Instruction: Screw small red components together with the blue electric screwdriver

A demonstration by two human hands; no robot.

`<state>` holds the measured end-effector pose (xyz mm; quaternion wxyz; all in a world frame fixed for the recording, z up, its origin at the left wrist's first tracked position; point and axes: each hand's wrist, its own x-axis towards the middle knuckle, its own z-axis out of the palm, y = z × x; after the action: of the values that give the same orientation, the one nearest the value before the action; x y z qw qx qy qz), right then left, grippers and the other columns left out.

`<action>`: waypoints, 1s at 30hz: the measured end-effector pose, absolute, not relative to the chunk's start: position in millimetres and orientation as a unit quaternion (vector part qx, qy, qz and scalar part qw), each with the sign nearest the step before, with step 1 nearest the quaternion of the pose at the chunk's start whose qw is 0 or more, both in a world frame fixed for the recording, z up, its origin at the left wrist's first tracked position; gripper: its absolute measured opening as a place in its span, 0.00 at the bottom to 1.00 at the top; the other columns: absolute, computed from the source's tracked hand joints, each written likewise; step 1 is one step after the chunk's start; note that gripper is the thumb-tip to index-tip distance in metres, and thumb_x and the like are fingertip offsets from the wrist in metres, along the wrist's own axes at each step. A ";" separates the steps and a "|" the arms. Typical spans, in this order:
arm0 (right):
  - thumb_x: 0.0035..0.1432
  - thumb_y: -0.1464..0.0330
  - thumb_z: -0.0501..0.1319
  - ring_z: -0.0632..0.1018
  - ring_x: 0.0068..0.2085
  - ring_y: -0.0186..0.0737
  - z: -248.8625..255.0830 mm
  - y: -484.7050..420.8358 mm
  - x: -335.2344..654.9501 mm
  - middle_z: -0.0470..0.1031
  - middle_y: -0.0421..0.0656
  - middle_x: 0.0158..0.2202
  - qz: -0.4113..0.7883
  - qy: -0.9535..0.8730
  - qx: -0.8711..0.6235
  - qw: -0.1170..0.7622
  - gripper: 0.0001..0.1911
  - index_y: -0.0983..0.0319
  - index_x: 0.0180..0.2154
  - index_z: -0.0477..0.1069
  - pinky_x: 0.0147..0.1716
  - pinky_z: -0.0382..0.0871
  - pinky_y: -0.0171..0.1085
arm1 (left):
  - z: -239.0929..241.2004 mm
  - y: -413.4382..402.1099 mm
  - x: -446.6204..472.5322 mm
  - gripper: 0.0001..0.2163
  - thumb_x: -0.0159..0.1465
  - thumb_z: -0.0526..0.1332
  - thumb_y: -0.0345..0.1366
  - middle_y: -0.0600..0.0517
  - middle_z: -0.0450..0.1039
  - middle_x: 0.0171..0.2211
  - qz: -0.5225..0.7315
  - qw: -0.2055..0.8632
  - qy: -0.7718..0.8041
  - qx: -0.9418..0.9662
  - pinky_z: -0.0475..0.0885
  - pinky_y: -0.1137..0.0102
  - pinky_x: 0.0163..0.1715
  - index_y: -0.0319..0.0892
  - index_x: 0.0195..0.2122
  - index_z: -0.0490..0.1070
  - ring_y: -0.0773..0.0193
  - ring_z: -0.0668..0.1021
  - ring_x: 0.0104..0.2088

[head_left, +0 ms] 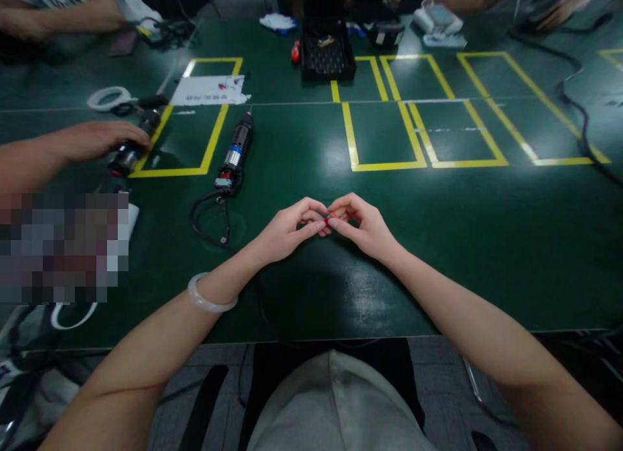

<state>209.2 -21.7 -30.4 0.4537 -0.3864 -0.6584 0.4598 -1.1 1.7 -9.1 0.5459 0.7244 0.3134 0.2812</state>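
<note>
A small red and orange piece (331, 217) sits between the fingertips of both hands, just above the green table; its kind is too small to make out. My left hand (292, 230) pinches it from the left, thumb and forefinger pressed together. From the other side my right hand (365, 227) closes thumb and fingers on it, hiding part of it. To the left of my hands lies an electric screwdriver (235, 152), silver and black with a blue band, its cable looping toward me.
A co-worker's hand (117, 136) rests on a dark cylindrical tool (139, 139) at the left. Yellow tape outlines (389, 167) mark the green table (487, 243). Farther back are a black tray (328, 71), a white sheet (207, 93) and a ring of white tape (108, 98).
</note>
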 end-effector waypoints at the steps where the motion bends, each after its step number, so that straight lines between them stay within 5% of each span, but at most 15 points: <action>1: 0.62 0.57 0.66 0.77 0.32 0.35 -31.4 -20.7 209.2 0.77 0.40 0.33 0.483 -0.641 -0.389 0.453 0.14 0.59 0.41 0.70 0.32 0.70 0.36 | -8.7 1.4 -0.8 0.13 0.70 0.60 0.41 0.48 0.79 0.36 0.284 0.562 0.312 0.712 0.76 0.67 0.43 0.38 0.50 0.65 0.62 0.82 0.39; 12: 0.57 0.50 0.68 0.77 0.30 0.35 -30.2 -16.6 207.6 0.77 0.40 0.27 0.598 -0.557 -0.380 0.433 0.21 0.61 0.34 0.70 0.32 0.73 0.36 | -6.3 1.8 0.0 0.12 0.71 0.59 0.42 0.49 0.79 0.33 0.286 0.583 0.316 0.692 0.75 0.69 0.39 0.37 0.47 0.67 0.64 0.81 0.34; 22: 0.57 0.66 0.66 0.72 0.29 0.31 -37.0 -14.5 211.2 0.74 0.39 0.36 0.473 -0.653 -0.379 0.454 0.12 0.59 0.42 0.67 0.29 0.67 0.33 | -3.2 0.6 -2.7 0.11 0.69 0.62 0.41 0.48 0.78 0.44 0.283 0.340 0.365 0.819 0.74 0.65 0.49 0.41 0.48 0.71 0.61 0.81 0.44; 30: 0.59 0.72 0.63 0.74 0.31 0.33 -35.3 -17.0 212.4 0.75 0.39 0.35 0.382 -0.712 -0.390 0.442 0.10 0.60 0.44 0.69 0.33 0.68 0.36 | -0.6 -1.5 -3.1 0.08 0.69 0.62 0.39 0.50 0.78 0.42 0.279 0.276 0.369 0.843 0.74 0.67 0.47 0.42 0.45 0.73 0.61 0.80 0.43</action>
<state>212.4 -17.0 -35.3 0.4420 -0.3902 -0.7117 0.3820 -3.1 -1.5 -0.6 0.2762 0.8427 0.3687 0.2785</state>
